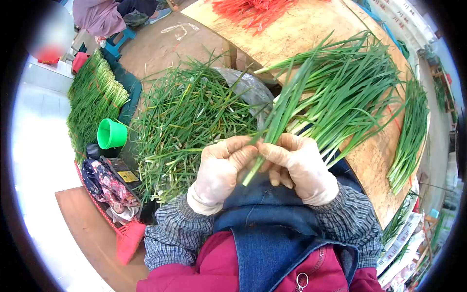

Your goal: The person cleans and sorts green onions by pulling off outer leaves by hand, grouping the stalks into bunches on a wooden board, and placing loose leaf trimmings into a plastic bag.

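Note:
Both my hands wear thin whitish gloves. In my right hand is a small bunch of garlic chives, its pale stem ends pointing down toward my lap and its leaves fanning up. The thumb and forefinger of my left hand are pinched together at the bunch's left side, where a leaf meets the fingertips. Beyond my right hand, a large spread of garlic chives lies on a wooden board. A heap of loose leaves and trimmings fills a plastic bag beyond my left hand.
Tied chive bundles are stacked at left beside a green cup. Another bunch lies along the board's right edge. Red strips sit at its far end. A seated person is at upper left, near a blue stool.

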### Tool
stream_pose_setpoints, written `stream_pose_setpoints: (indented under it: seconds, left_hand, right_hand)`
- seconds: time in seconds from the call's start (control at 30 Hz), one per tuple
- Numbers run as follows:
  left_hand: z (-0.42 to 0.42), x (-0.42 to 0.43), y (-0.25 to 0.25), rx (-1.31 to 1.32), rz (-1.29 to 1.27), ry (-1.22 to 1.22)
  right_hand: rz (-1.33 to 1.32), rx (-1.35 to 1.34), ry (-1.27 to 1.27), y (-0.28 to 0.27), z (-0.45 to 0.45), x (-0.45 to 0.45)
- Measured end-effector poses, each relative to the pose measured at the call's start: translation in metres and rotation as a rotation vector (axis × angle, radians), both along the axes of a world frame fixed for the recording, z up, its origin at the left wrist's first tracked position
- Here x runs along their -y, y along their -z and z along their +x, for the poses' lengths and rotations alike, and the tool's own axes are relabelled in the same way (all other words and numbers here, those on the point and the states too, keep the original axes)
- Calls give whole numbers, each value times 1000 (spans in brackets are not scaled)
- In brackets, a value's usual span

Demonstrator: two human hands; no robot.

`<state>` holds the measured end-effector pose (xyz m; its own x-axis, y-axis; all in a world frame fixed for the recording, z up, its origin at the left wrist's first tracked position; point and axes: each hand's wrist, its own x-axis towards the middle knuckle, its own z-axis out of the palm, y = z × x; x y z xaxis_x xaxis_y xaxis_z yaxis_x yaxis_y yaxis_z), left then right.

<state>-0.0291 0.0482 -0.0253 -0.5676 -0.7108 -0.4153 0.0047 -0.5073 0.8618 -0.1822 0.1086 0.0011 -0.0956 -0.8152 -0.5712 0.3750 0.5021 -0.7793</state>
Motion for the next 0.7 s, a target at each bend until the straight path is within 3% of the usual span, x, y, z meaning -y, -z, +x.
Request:
stream_pose_setpoints:
  seconds: [0.1,0.13,0.23,0.3,0.37,0.43,0.47,0.53,0.57,0.6,0.7]
  left_hand:
    - [11,0,-9,85,-187,-36]
    - [19,4,-5,-34,-238,-189]
    - [63,29,1,246,-519,-498]
    - [113,53,36,472,-474,-517]
    - [151,65,97,1238,-1353,-210]
    - [106,41,67,1089,-1260,-113]
    - [83,32,51,818,-1085,-47]
    - [37,12,12,354,-662,164]
    - [20,5,3,133,-322,236]
    - [6,0,-6,17,-82,310]
    - [-24,-12,-9,-85,-132,322]
  right_hand:
    - [-27,121,77,10,6,-5]
    - [-28,138,79,10,7,-7]
    - [-66,167,152,7,0,-15]
    - [-59,176,158,9,-5,-20]
    - [-43,163,177,11,-6,-24]
    - [-46,192,187,9,-11,-29]
    - [-50,187,202,7,-12,-32]
    - [-61,171,220,4,-12,-35]
    - [-56,149,235,3,-12,-34]
    - [-53,129,253,2,-11,-34]
    - [-47,115,321,6,-9,-34]
